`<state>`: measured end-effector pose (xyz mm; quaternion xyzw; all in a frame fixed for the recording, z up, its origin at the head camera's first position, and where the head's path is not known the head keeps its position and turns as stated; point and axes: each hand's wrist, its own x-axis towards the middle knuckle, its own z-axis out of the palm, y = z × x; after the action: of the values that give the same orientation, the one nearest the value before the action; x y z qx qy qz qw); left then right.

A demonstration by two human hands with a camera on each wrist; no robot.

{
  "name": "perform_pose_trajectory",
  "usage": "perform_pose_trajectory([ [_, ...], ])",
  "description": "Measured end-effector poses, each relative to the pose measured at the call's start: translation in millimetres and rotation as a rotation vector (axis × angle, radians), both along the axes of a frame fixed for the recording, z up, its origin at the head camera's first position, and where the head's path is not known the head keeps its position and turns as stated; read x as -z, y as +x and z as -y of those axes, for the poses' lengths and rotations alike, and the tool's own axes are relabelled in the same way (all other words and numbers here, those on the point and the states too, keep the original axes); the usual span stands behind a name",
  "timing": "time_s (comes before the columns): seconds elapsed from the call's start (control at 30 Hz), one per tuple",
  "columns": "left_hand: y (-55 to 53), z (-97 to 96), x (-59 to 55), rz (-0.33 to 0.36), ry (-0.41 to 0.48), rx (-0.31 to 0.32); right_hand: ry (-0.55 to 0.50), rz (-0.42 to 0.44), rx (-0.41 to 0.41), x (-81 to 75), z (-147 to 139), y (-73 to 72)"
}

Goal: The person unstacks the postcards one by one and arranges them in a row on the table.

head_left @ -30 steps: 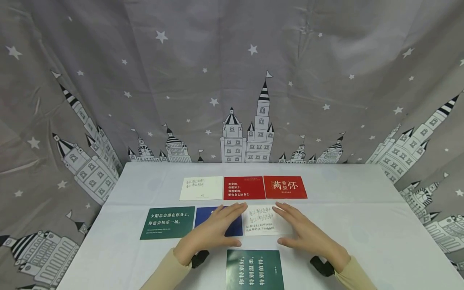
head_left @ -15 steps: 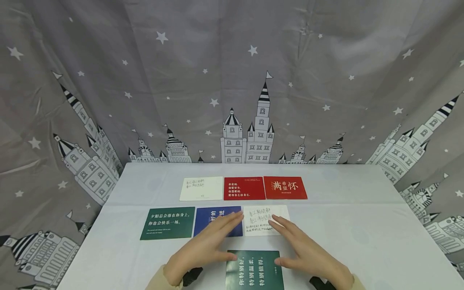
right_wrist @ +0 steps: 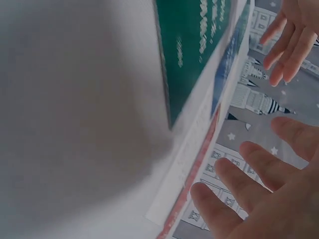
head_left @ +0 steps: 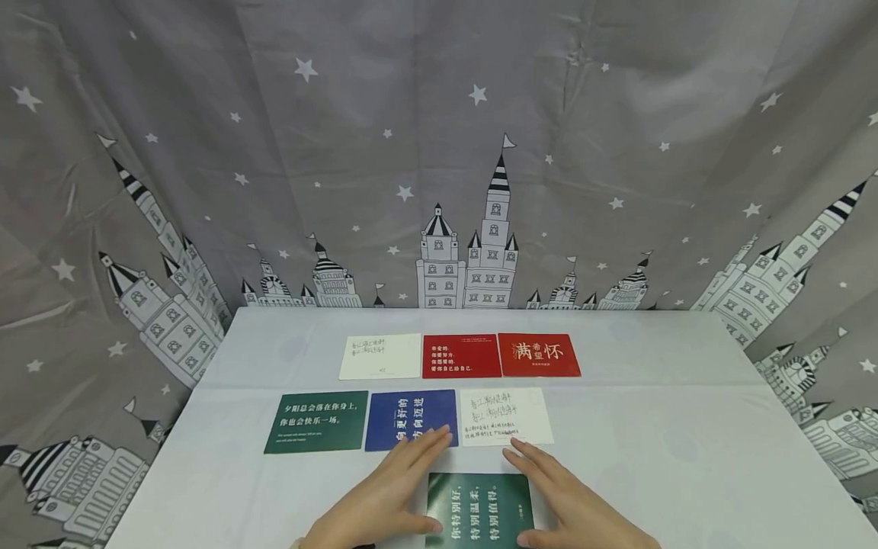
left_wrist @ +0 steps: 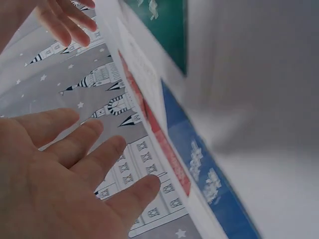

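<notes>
A green card (head_left: 507, 499) with white vertical writing lies near the front of the white table. My left hand (head_left: 380, 496) is at its left side, thumb tip beside the card's edge, fingers spread. On the other side my right hand (head_left: 572, 507) mirrors it, with the thumb overlapping the card's lower right corner in the head view. Both hands hold nothing. The left fingertips overlap the lower edge of a blue card (head_left: 384, 423); the right ones come just below a white handwritten card (head_left: 507, 404). In the right wrist view the green card (right_wrist: 187, 55) shows between the two hands.
Left of the blue card lies another green card (head_left: 315, 423). Behind is a row with a white card (head_left: 384, 366), a red card (head_left: 439, 347) and a second red card (head_left: 538, 370). A grey curtain (head_left: 357, 99) with castles and stars hangs behind the table (head_left: 658, 427).
Both hands have drawn back toward the front of the table, from over the middle row to either side of the near green card. The blue card shows more fully. The cards stay put.
</notes>
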<state>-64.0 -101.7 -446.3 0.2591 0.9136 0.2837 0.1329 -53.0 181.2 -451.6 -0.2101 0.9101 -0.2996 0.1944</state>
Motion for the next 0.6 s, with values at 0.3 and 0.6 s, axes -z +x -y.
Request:
perform_pose_trajectory([
  [0.3,17.2,-2.0,9.8,0.155,-0.018,-0.034,-0.013,-0.083,-0.087,17.5,5.9,16.2],
  [0.6,35.8,-3.9,16.3,0.04,-0.045,0.081,0.048,-0.166,-0.104,24.7,8.2,25.7],
])
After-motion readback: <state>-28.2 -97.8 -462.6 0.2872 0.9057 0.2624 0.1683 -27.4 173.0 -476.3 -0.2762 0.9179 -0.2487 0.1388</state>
